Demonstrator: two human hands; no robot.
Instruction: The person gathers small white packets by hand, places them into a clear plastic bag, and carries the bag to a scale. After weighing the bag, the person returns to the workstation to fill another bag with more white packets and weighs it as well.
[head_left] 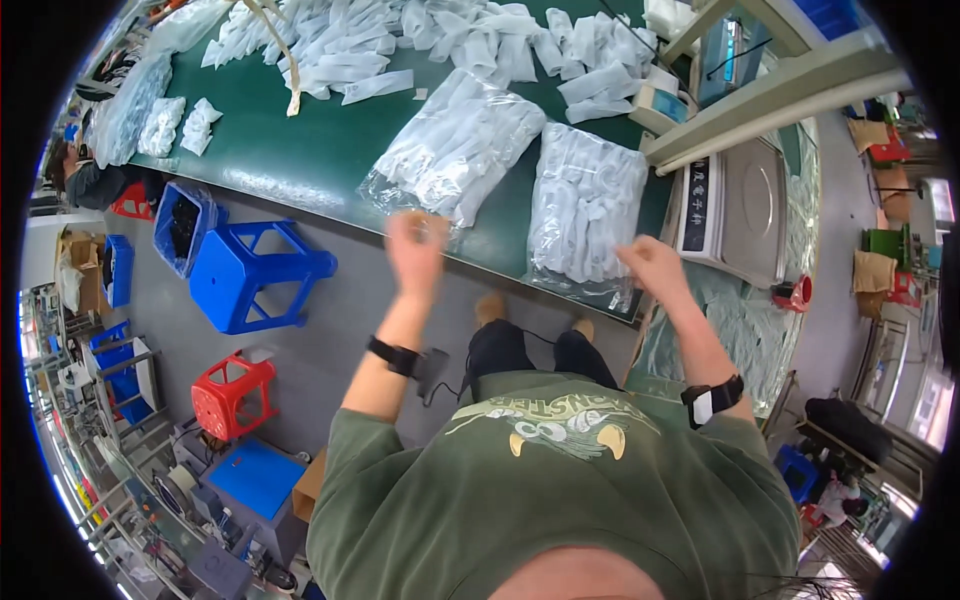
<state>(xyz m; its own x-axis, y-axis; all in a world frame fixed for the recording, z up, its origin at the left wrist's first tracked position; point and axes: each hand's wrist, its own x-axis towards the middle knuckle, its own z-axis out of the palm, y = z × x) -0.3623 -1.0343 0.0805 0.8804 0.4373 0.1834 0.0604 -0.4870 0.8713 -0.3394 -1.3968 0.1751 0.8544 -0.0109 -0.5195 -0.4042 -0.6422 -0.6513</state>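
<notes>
Two clear plastic bags packed with small white, translucent sleeve-like packets lie side by side on a green-topped table. My left hand (418, 248) is over the table's near edge, by the lower end of the left bag (455, 145); its fingers are smeared by motion. My right hand (654, 268) has its fingers drawn together at the right side of the right bag (588, 200), near its bottom corner. Whether those fingertips grip the film is too small to tell. The loose, crinkled end of the right bag hangs toward the table edge.
A heap of loose packets (350, 50) covers the table's far side. To the right stand an electronic scale (740, 210) and a metal frame post (770, 100). Blue stool (240, 280), red stool (232, 395) and lined blue bin (185, 225) are on the floor at left.
</notes>
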